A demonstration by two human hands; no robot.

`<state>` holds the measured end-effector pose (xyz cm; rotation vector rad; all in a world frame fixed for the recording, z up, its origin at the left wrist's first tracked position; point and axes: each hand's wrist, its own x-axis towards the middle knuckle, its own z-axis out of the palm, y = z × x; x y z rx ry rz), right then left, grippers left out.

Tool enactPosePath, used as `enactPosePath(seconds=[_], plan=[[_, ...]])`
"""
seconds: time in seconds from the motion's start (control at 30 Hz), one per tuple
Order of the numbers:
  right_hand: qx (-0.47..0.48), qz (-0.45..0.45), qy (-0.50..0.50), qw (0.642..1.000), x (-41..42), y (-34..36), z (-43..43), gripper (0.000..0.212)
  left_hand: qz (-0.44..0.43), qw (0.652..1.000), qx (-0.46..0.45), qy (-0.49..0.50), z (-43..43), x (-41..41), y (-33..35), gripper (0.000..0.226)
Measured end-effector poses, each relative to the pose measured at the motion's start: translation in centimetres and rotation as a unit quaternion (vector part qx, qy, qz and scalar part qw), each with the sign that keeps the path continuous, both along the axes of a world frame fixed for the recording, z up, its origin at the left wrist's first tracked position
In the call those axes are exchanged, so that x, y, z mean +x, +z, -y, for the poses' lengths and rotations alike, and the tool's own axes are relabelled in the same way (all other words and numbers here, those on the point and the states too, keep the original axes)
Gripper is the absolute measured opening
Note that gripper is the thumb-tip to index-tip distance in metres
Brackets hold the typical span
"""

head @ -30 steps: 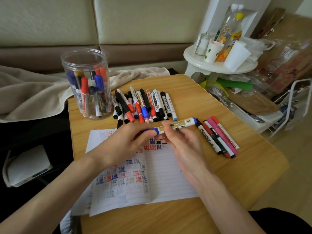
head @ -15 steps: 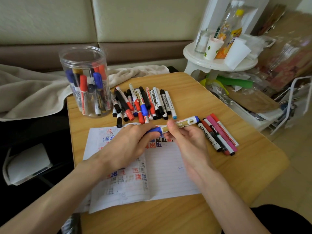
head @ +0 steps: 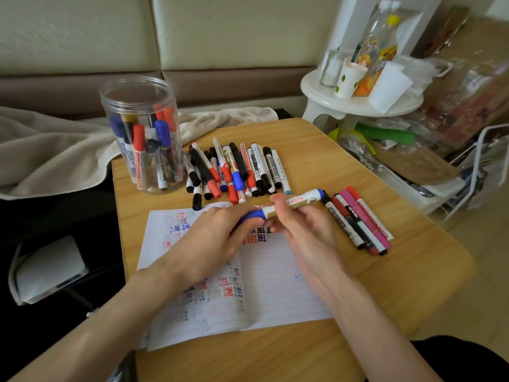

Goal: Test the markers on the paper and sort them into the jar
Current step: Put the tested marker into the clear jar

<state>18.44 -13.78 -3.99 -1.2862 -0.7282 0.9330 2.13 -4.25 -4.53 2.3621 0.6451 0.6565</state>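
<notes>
Blue-capped marker held in both hands, roughly level, above the far edge of the paper. Left hand has its fingers curled round the blue cap end. Right hand pinches the white-and-gold barrel between thumb and fingers, and the blue butt end sticks out to the right. Cap looks seated against the barrel. Paper is lined and lies at mid-desk toward the near edge, with red, blue and black test marks on its left part. Clear plastic jar stands upright at the far left corner of the desk, lid off, with several markers standing inside. Loose pile of markers lies near the far edge, just right of the jar. Small row of markers, black, red and pink, lies toward the right edge, just beside the right hand.
</notes>
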Motion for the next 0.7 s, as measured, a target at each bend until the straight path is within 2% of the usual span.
enactPosePath(seconds=[0.13, 0.3, 0.7], plan=[[-0.006, 0.026, -0.048, 0.998, -0.8, -0.2, -0.1, 0.032, 0.017, 0.997, 0.064, 0.029, 0.0, 0.1, -0.1, 0.019], [-0.023, 0.032, -0.054, 0.998, -0.8, -0.3, 0.3, 0.03, -0.031, 0.993, 0.112, 0.011, 0.2, -0.3, 0.0, 0.026], [0.011, 0.026, -0.002, 1.0, 0.3, 0.0, 0.1, 0.023, -0.013, 0.995, -0.074, -0.061, -0.6, -0.4, 1.4, 0.034]])
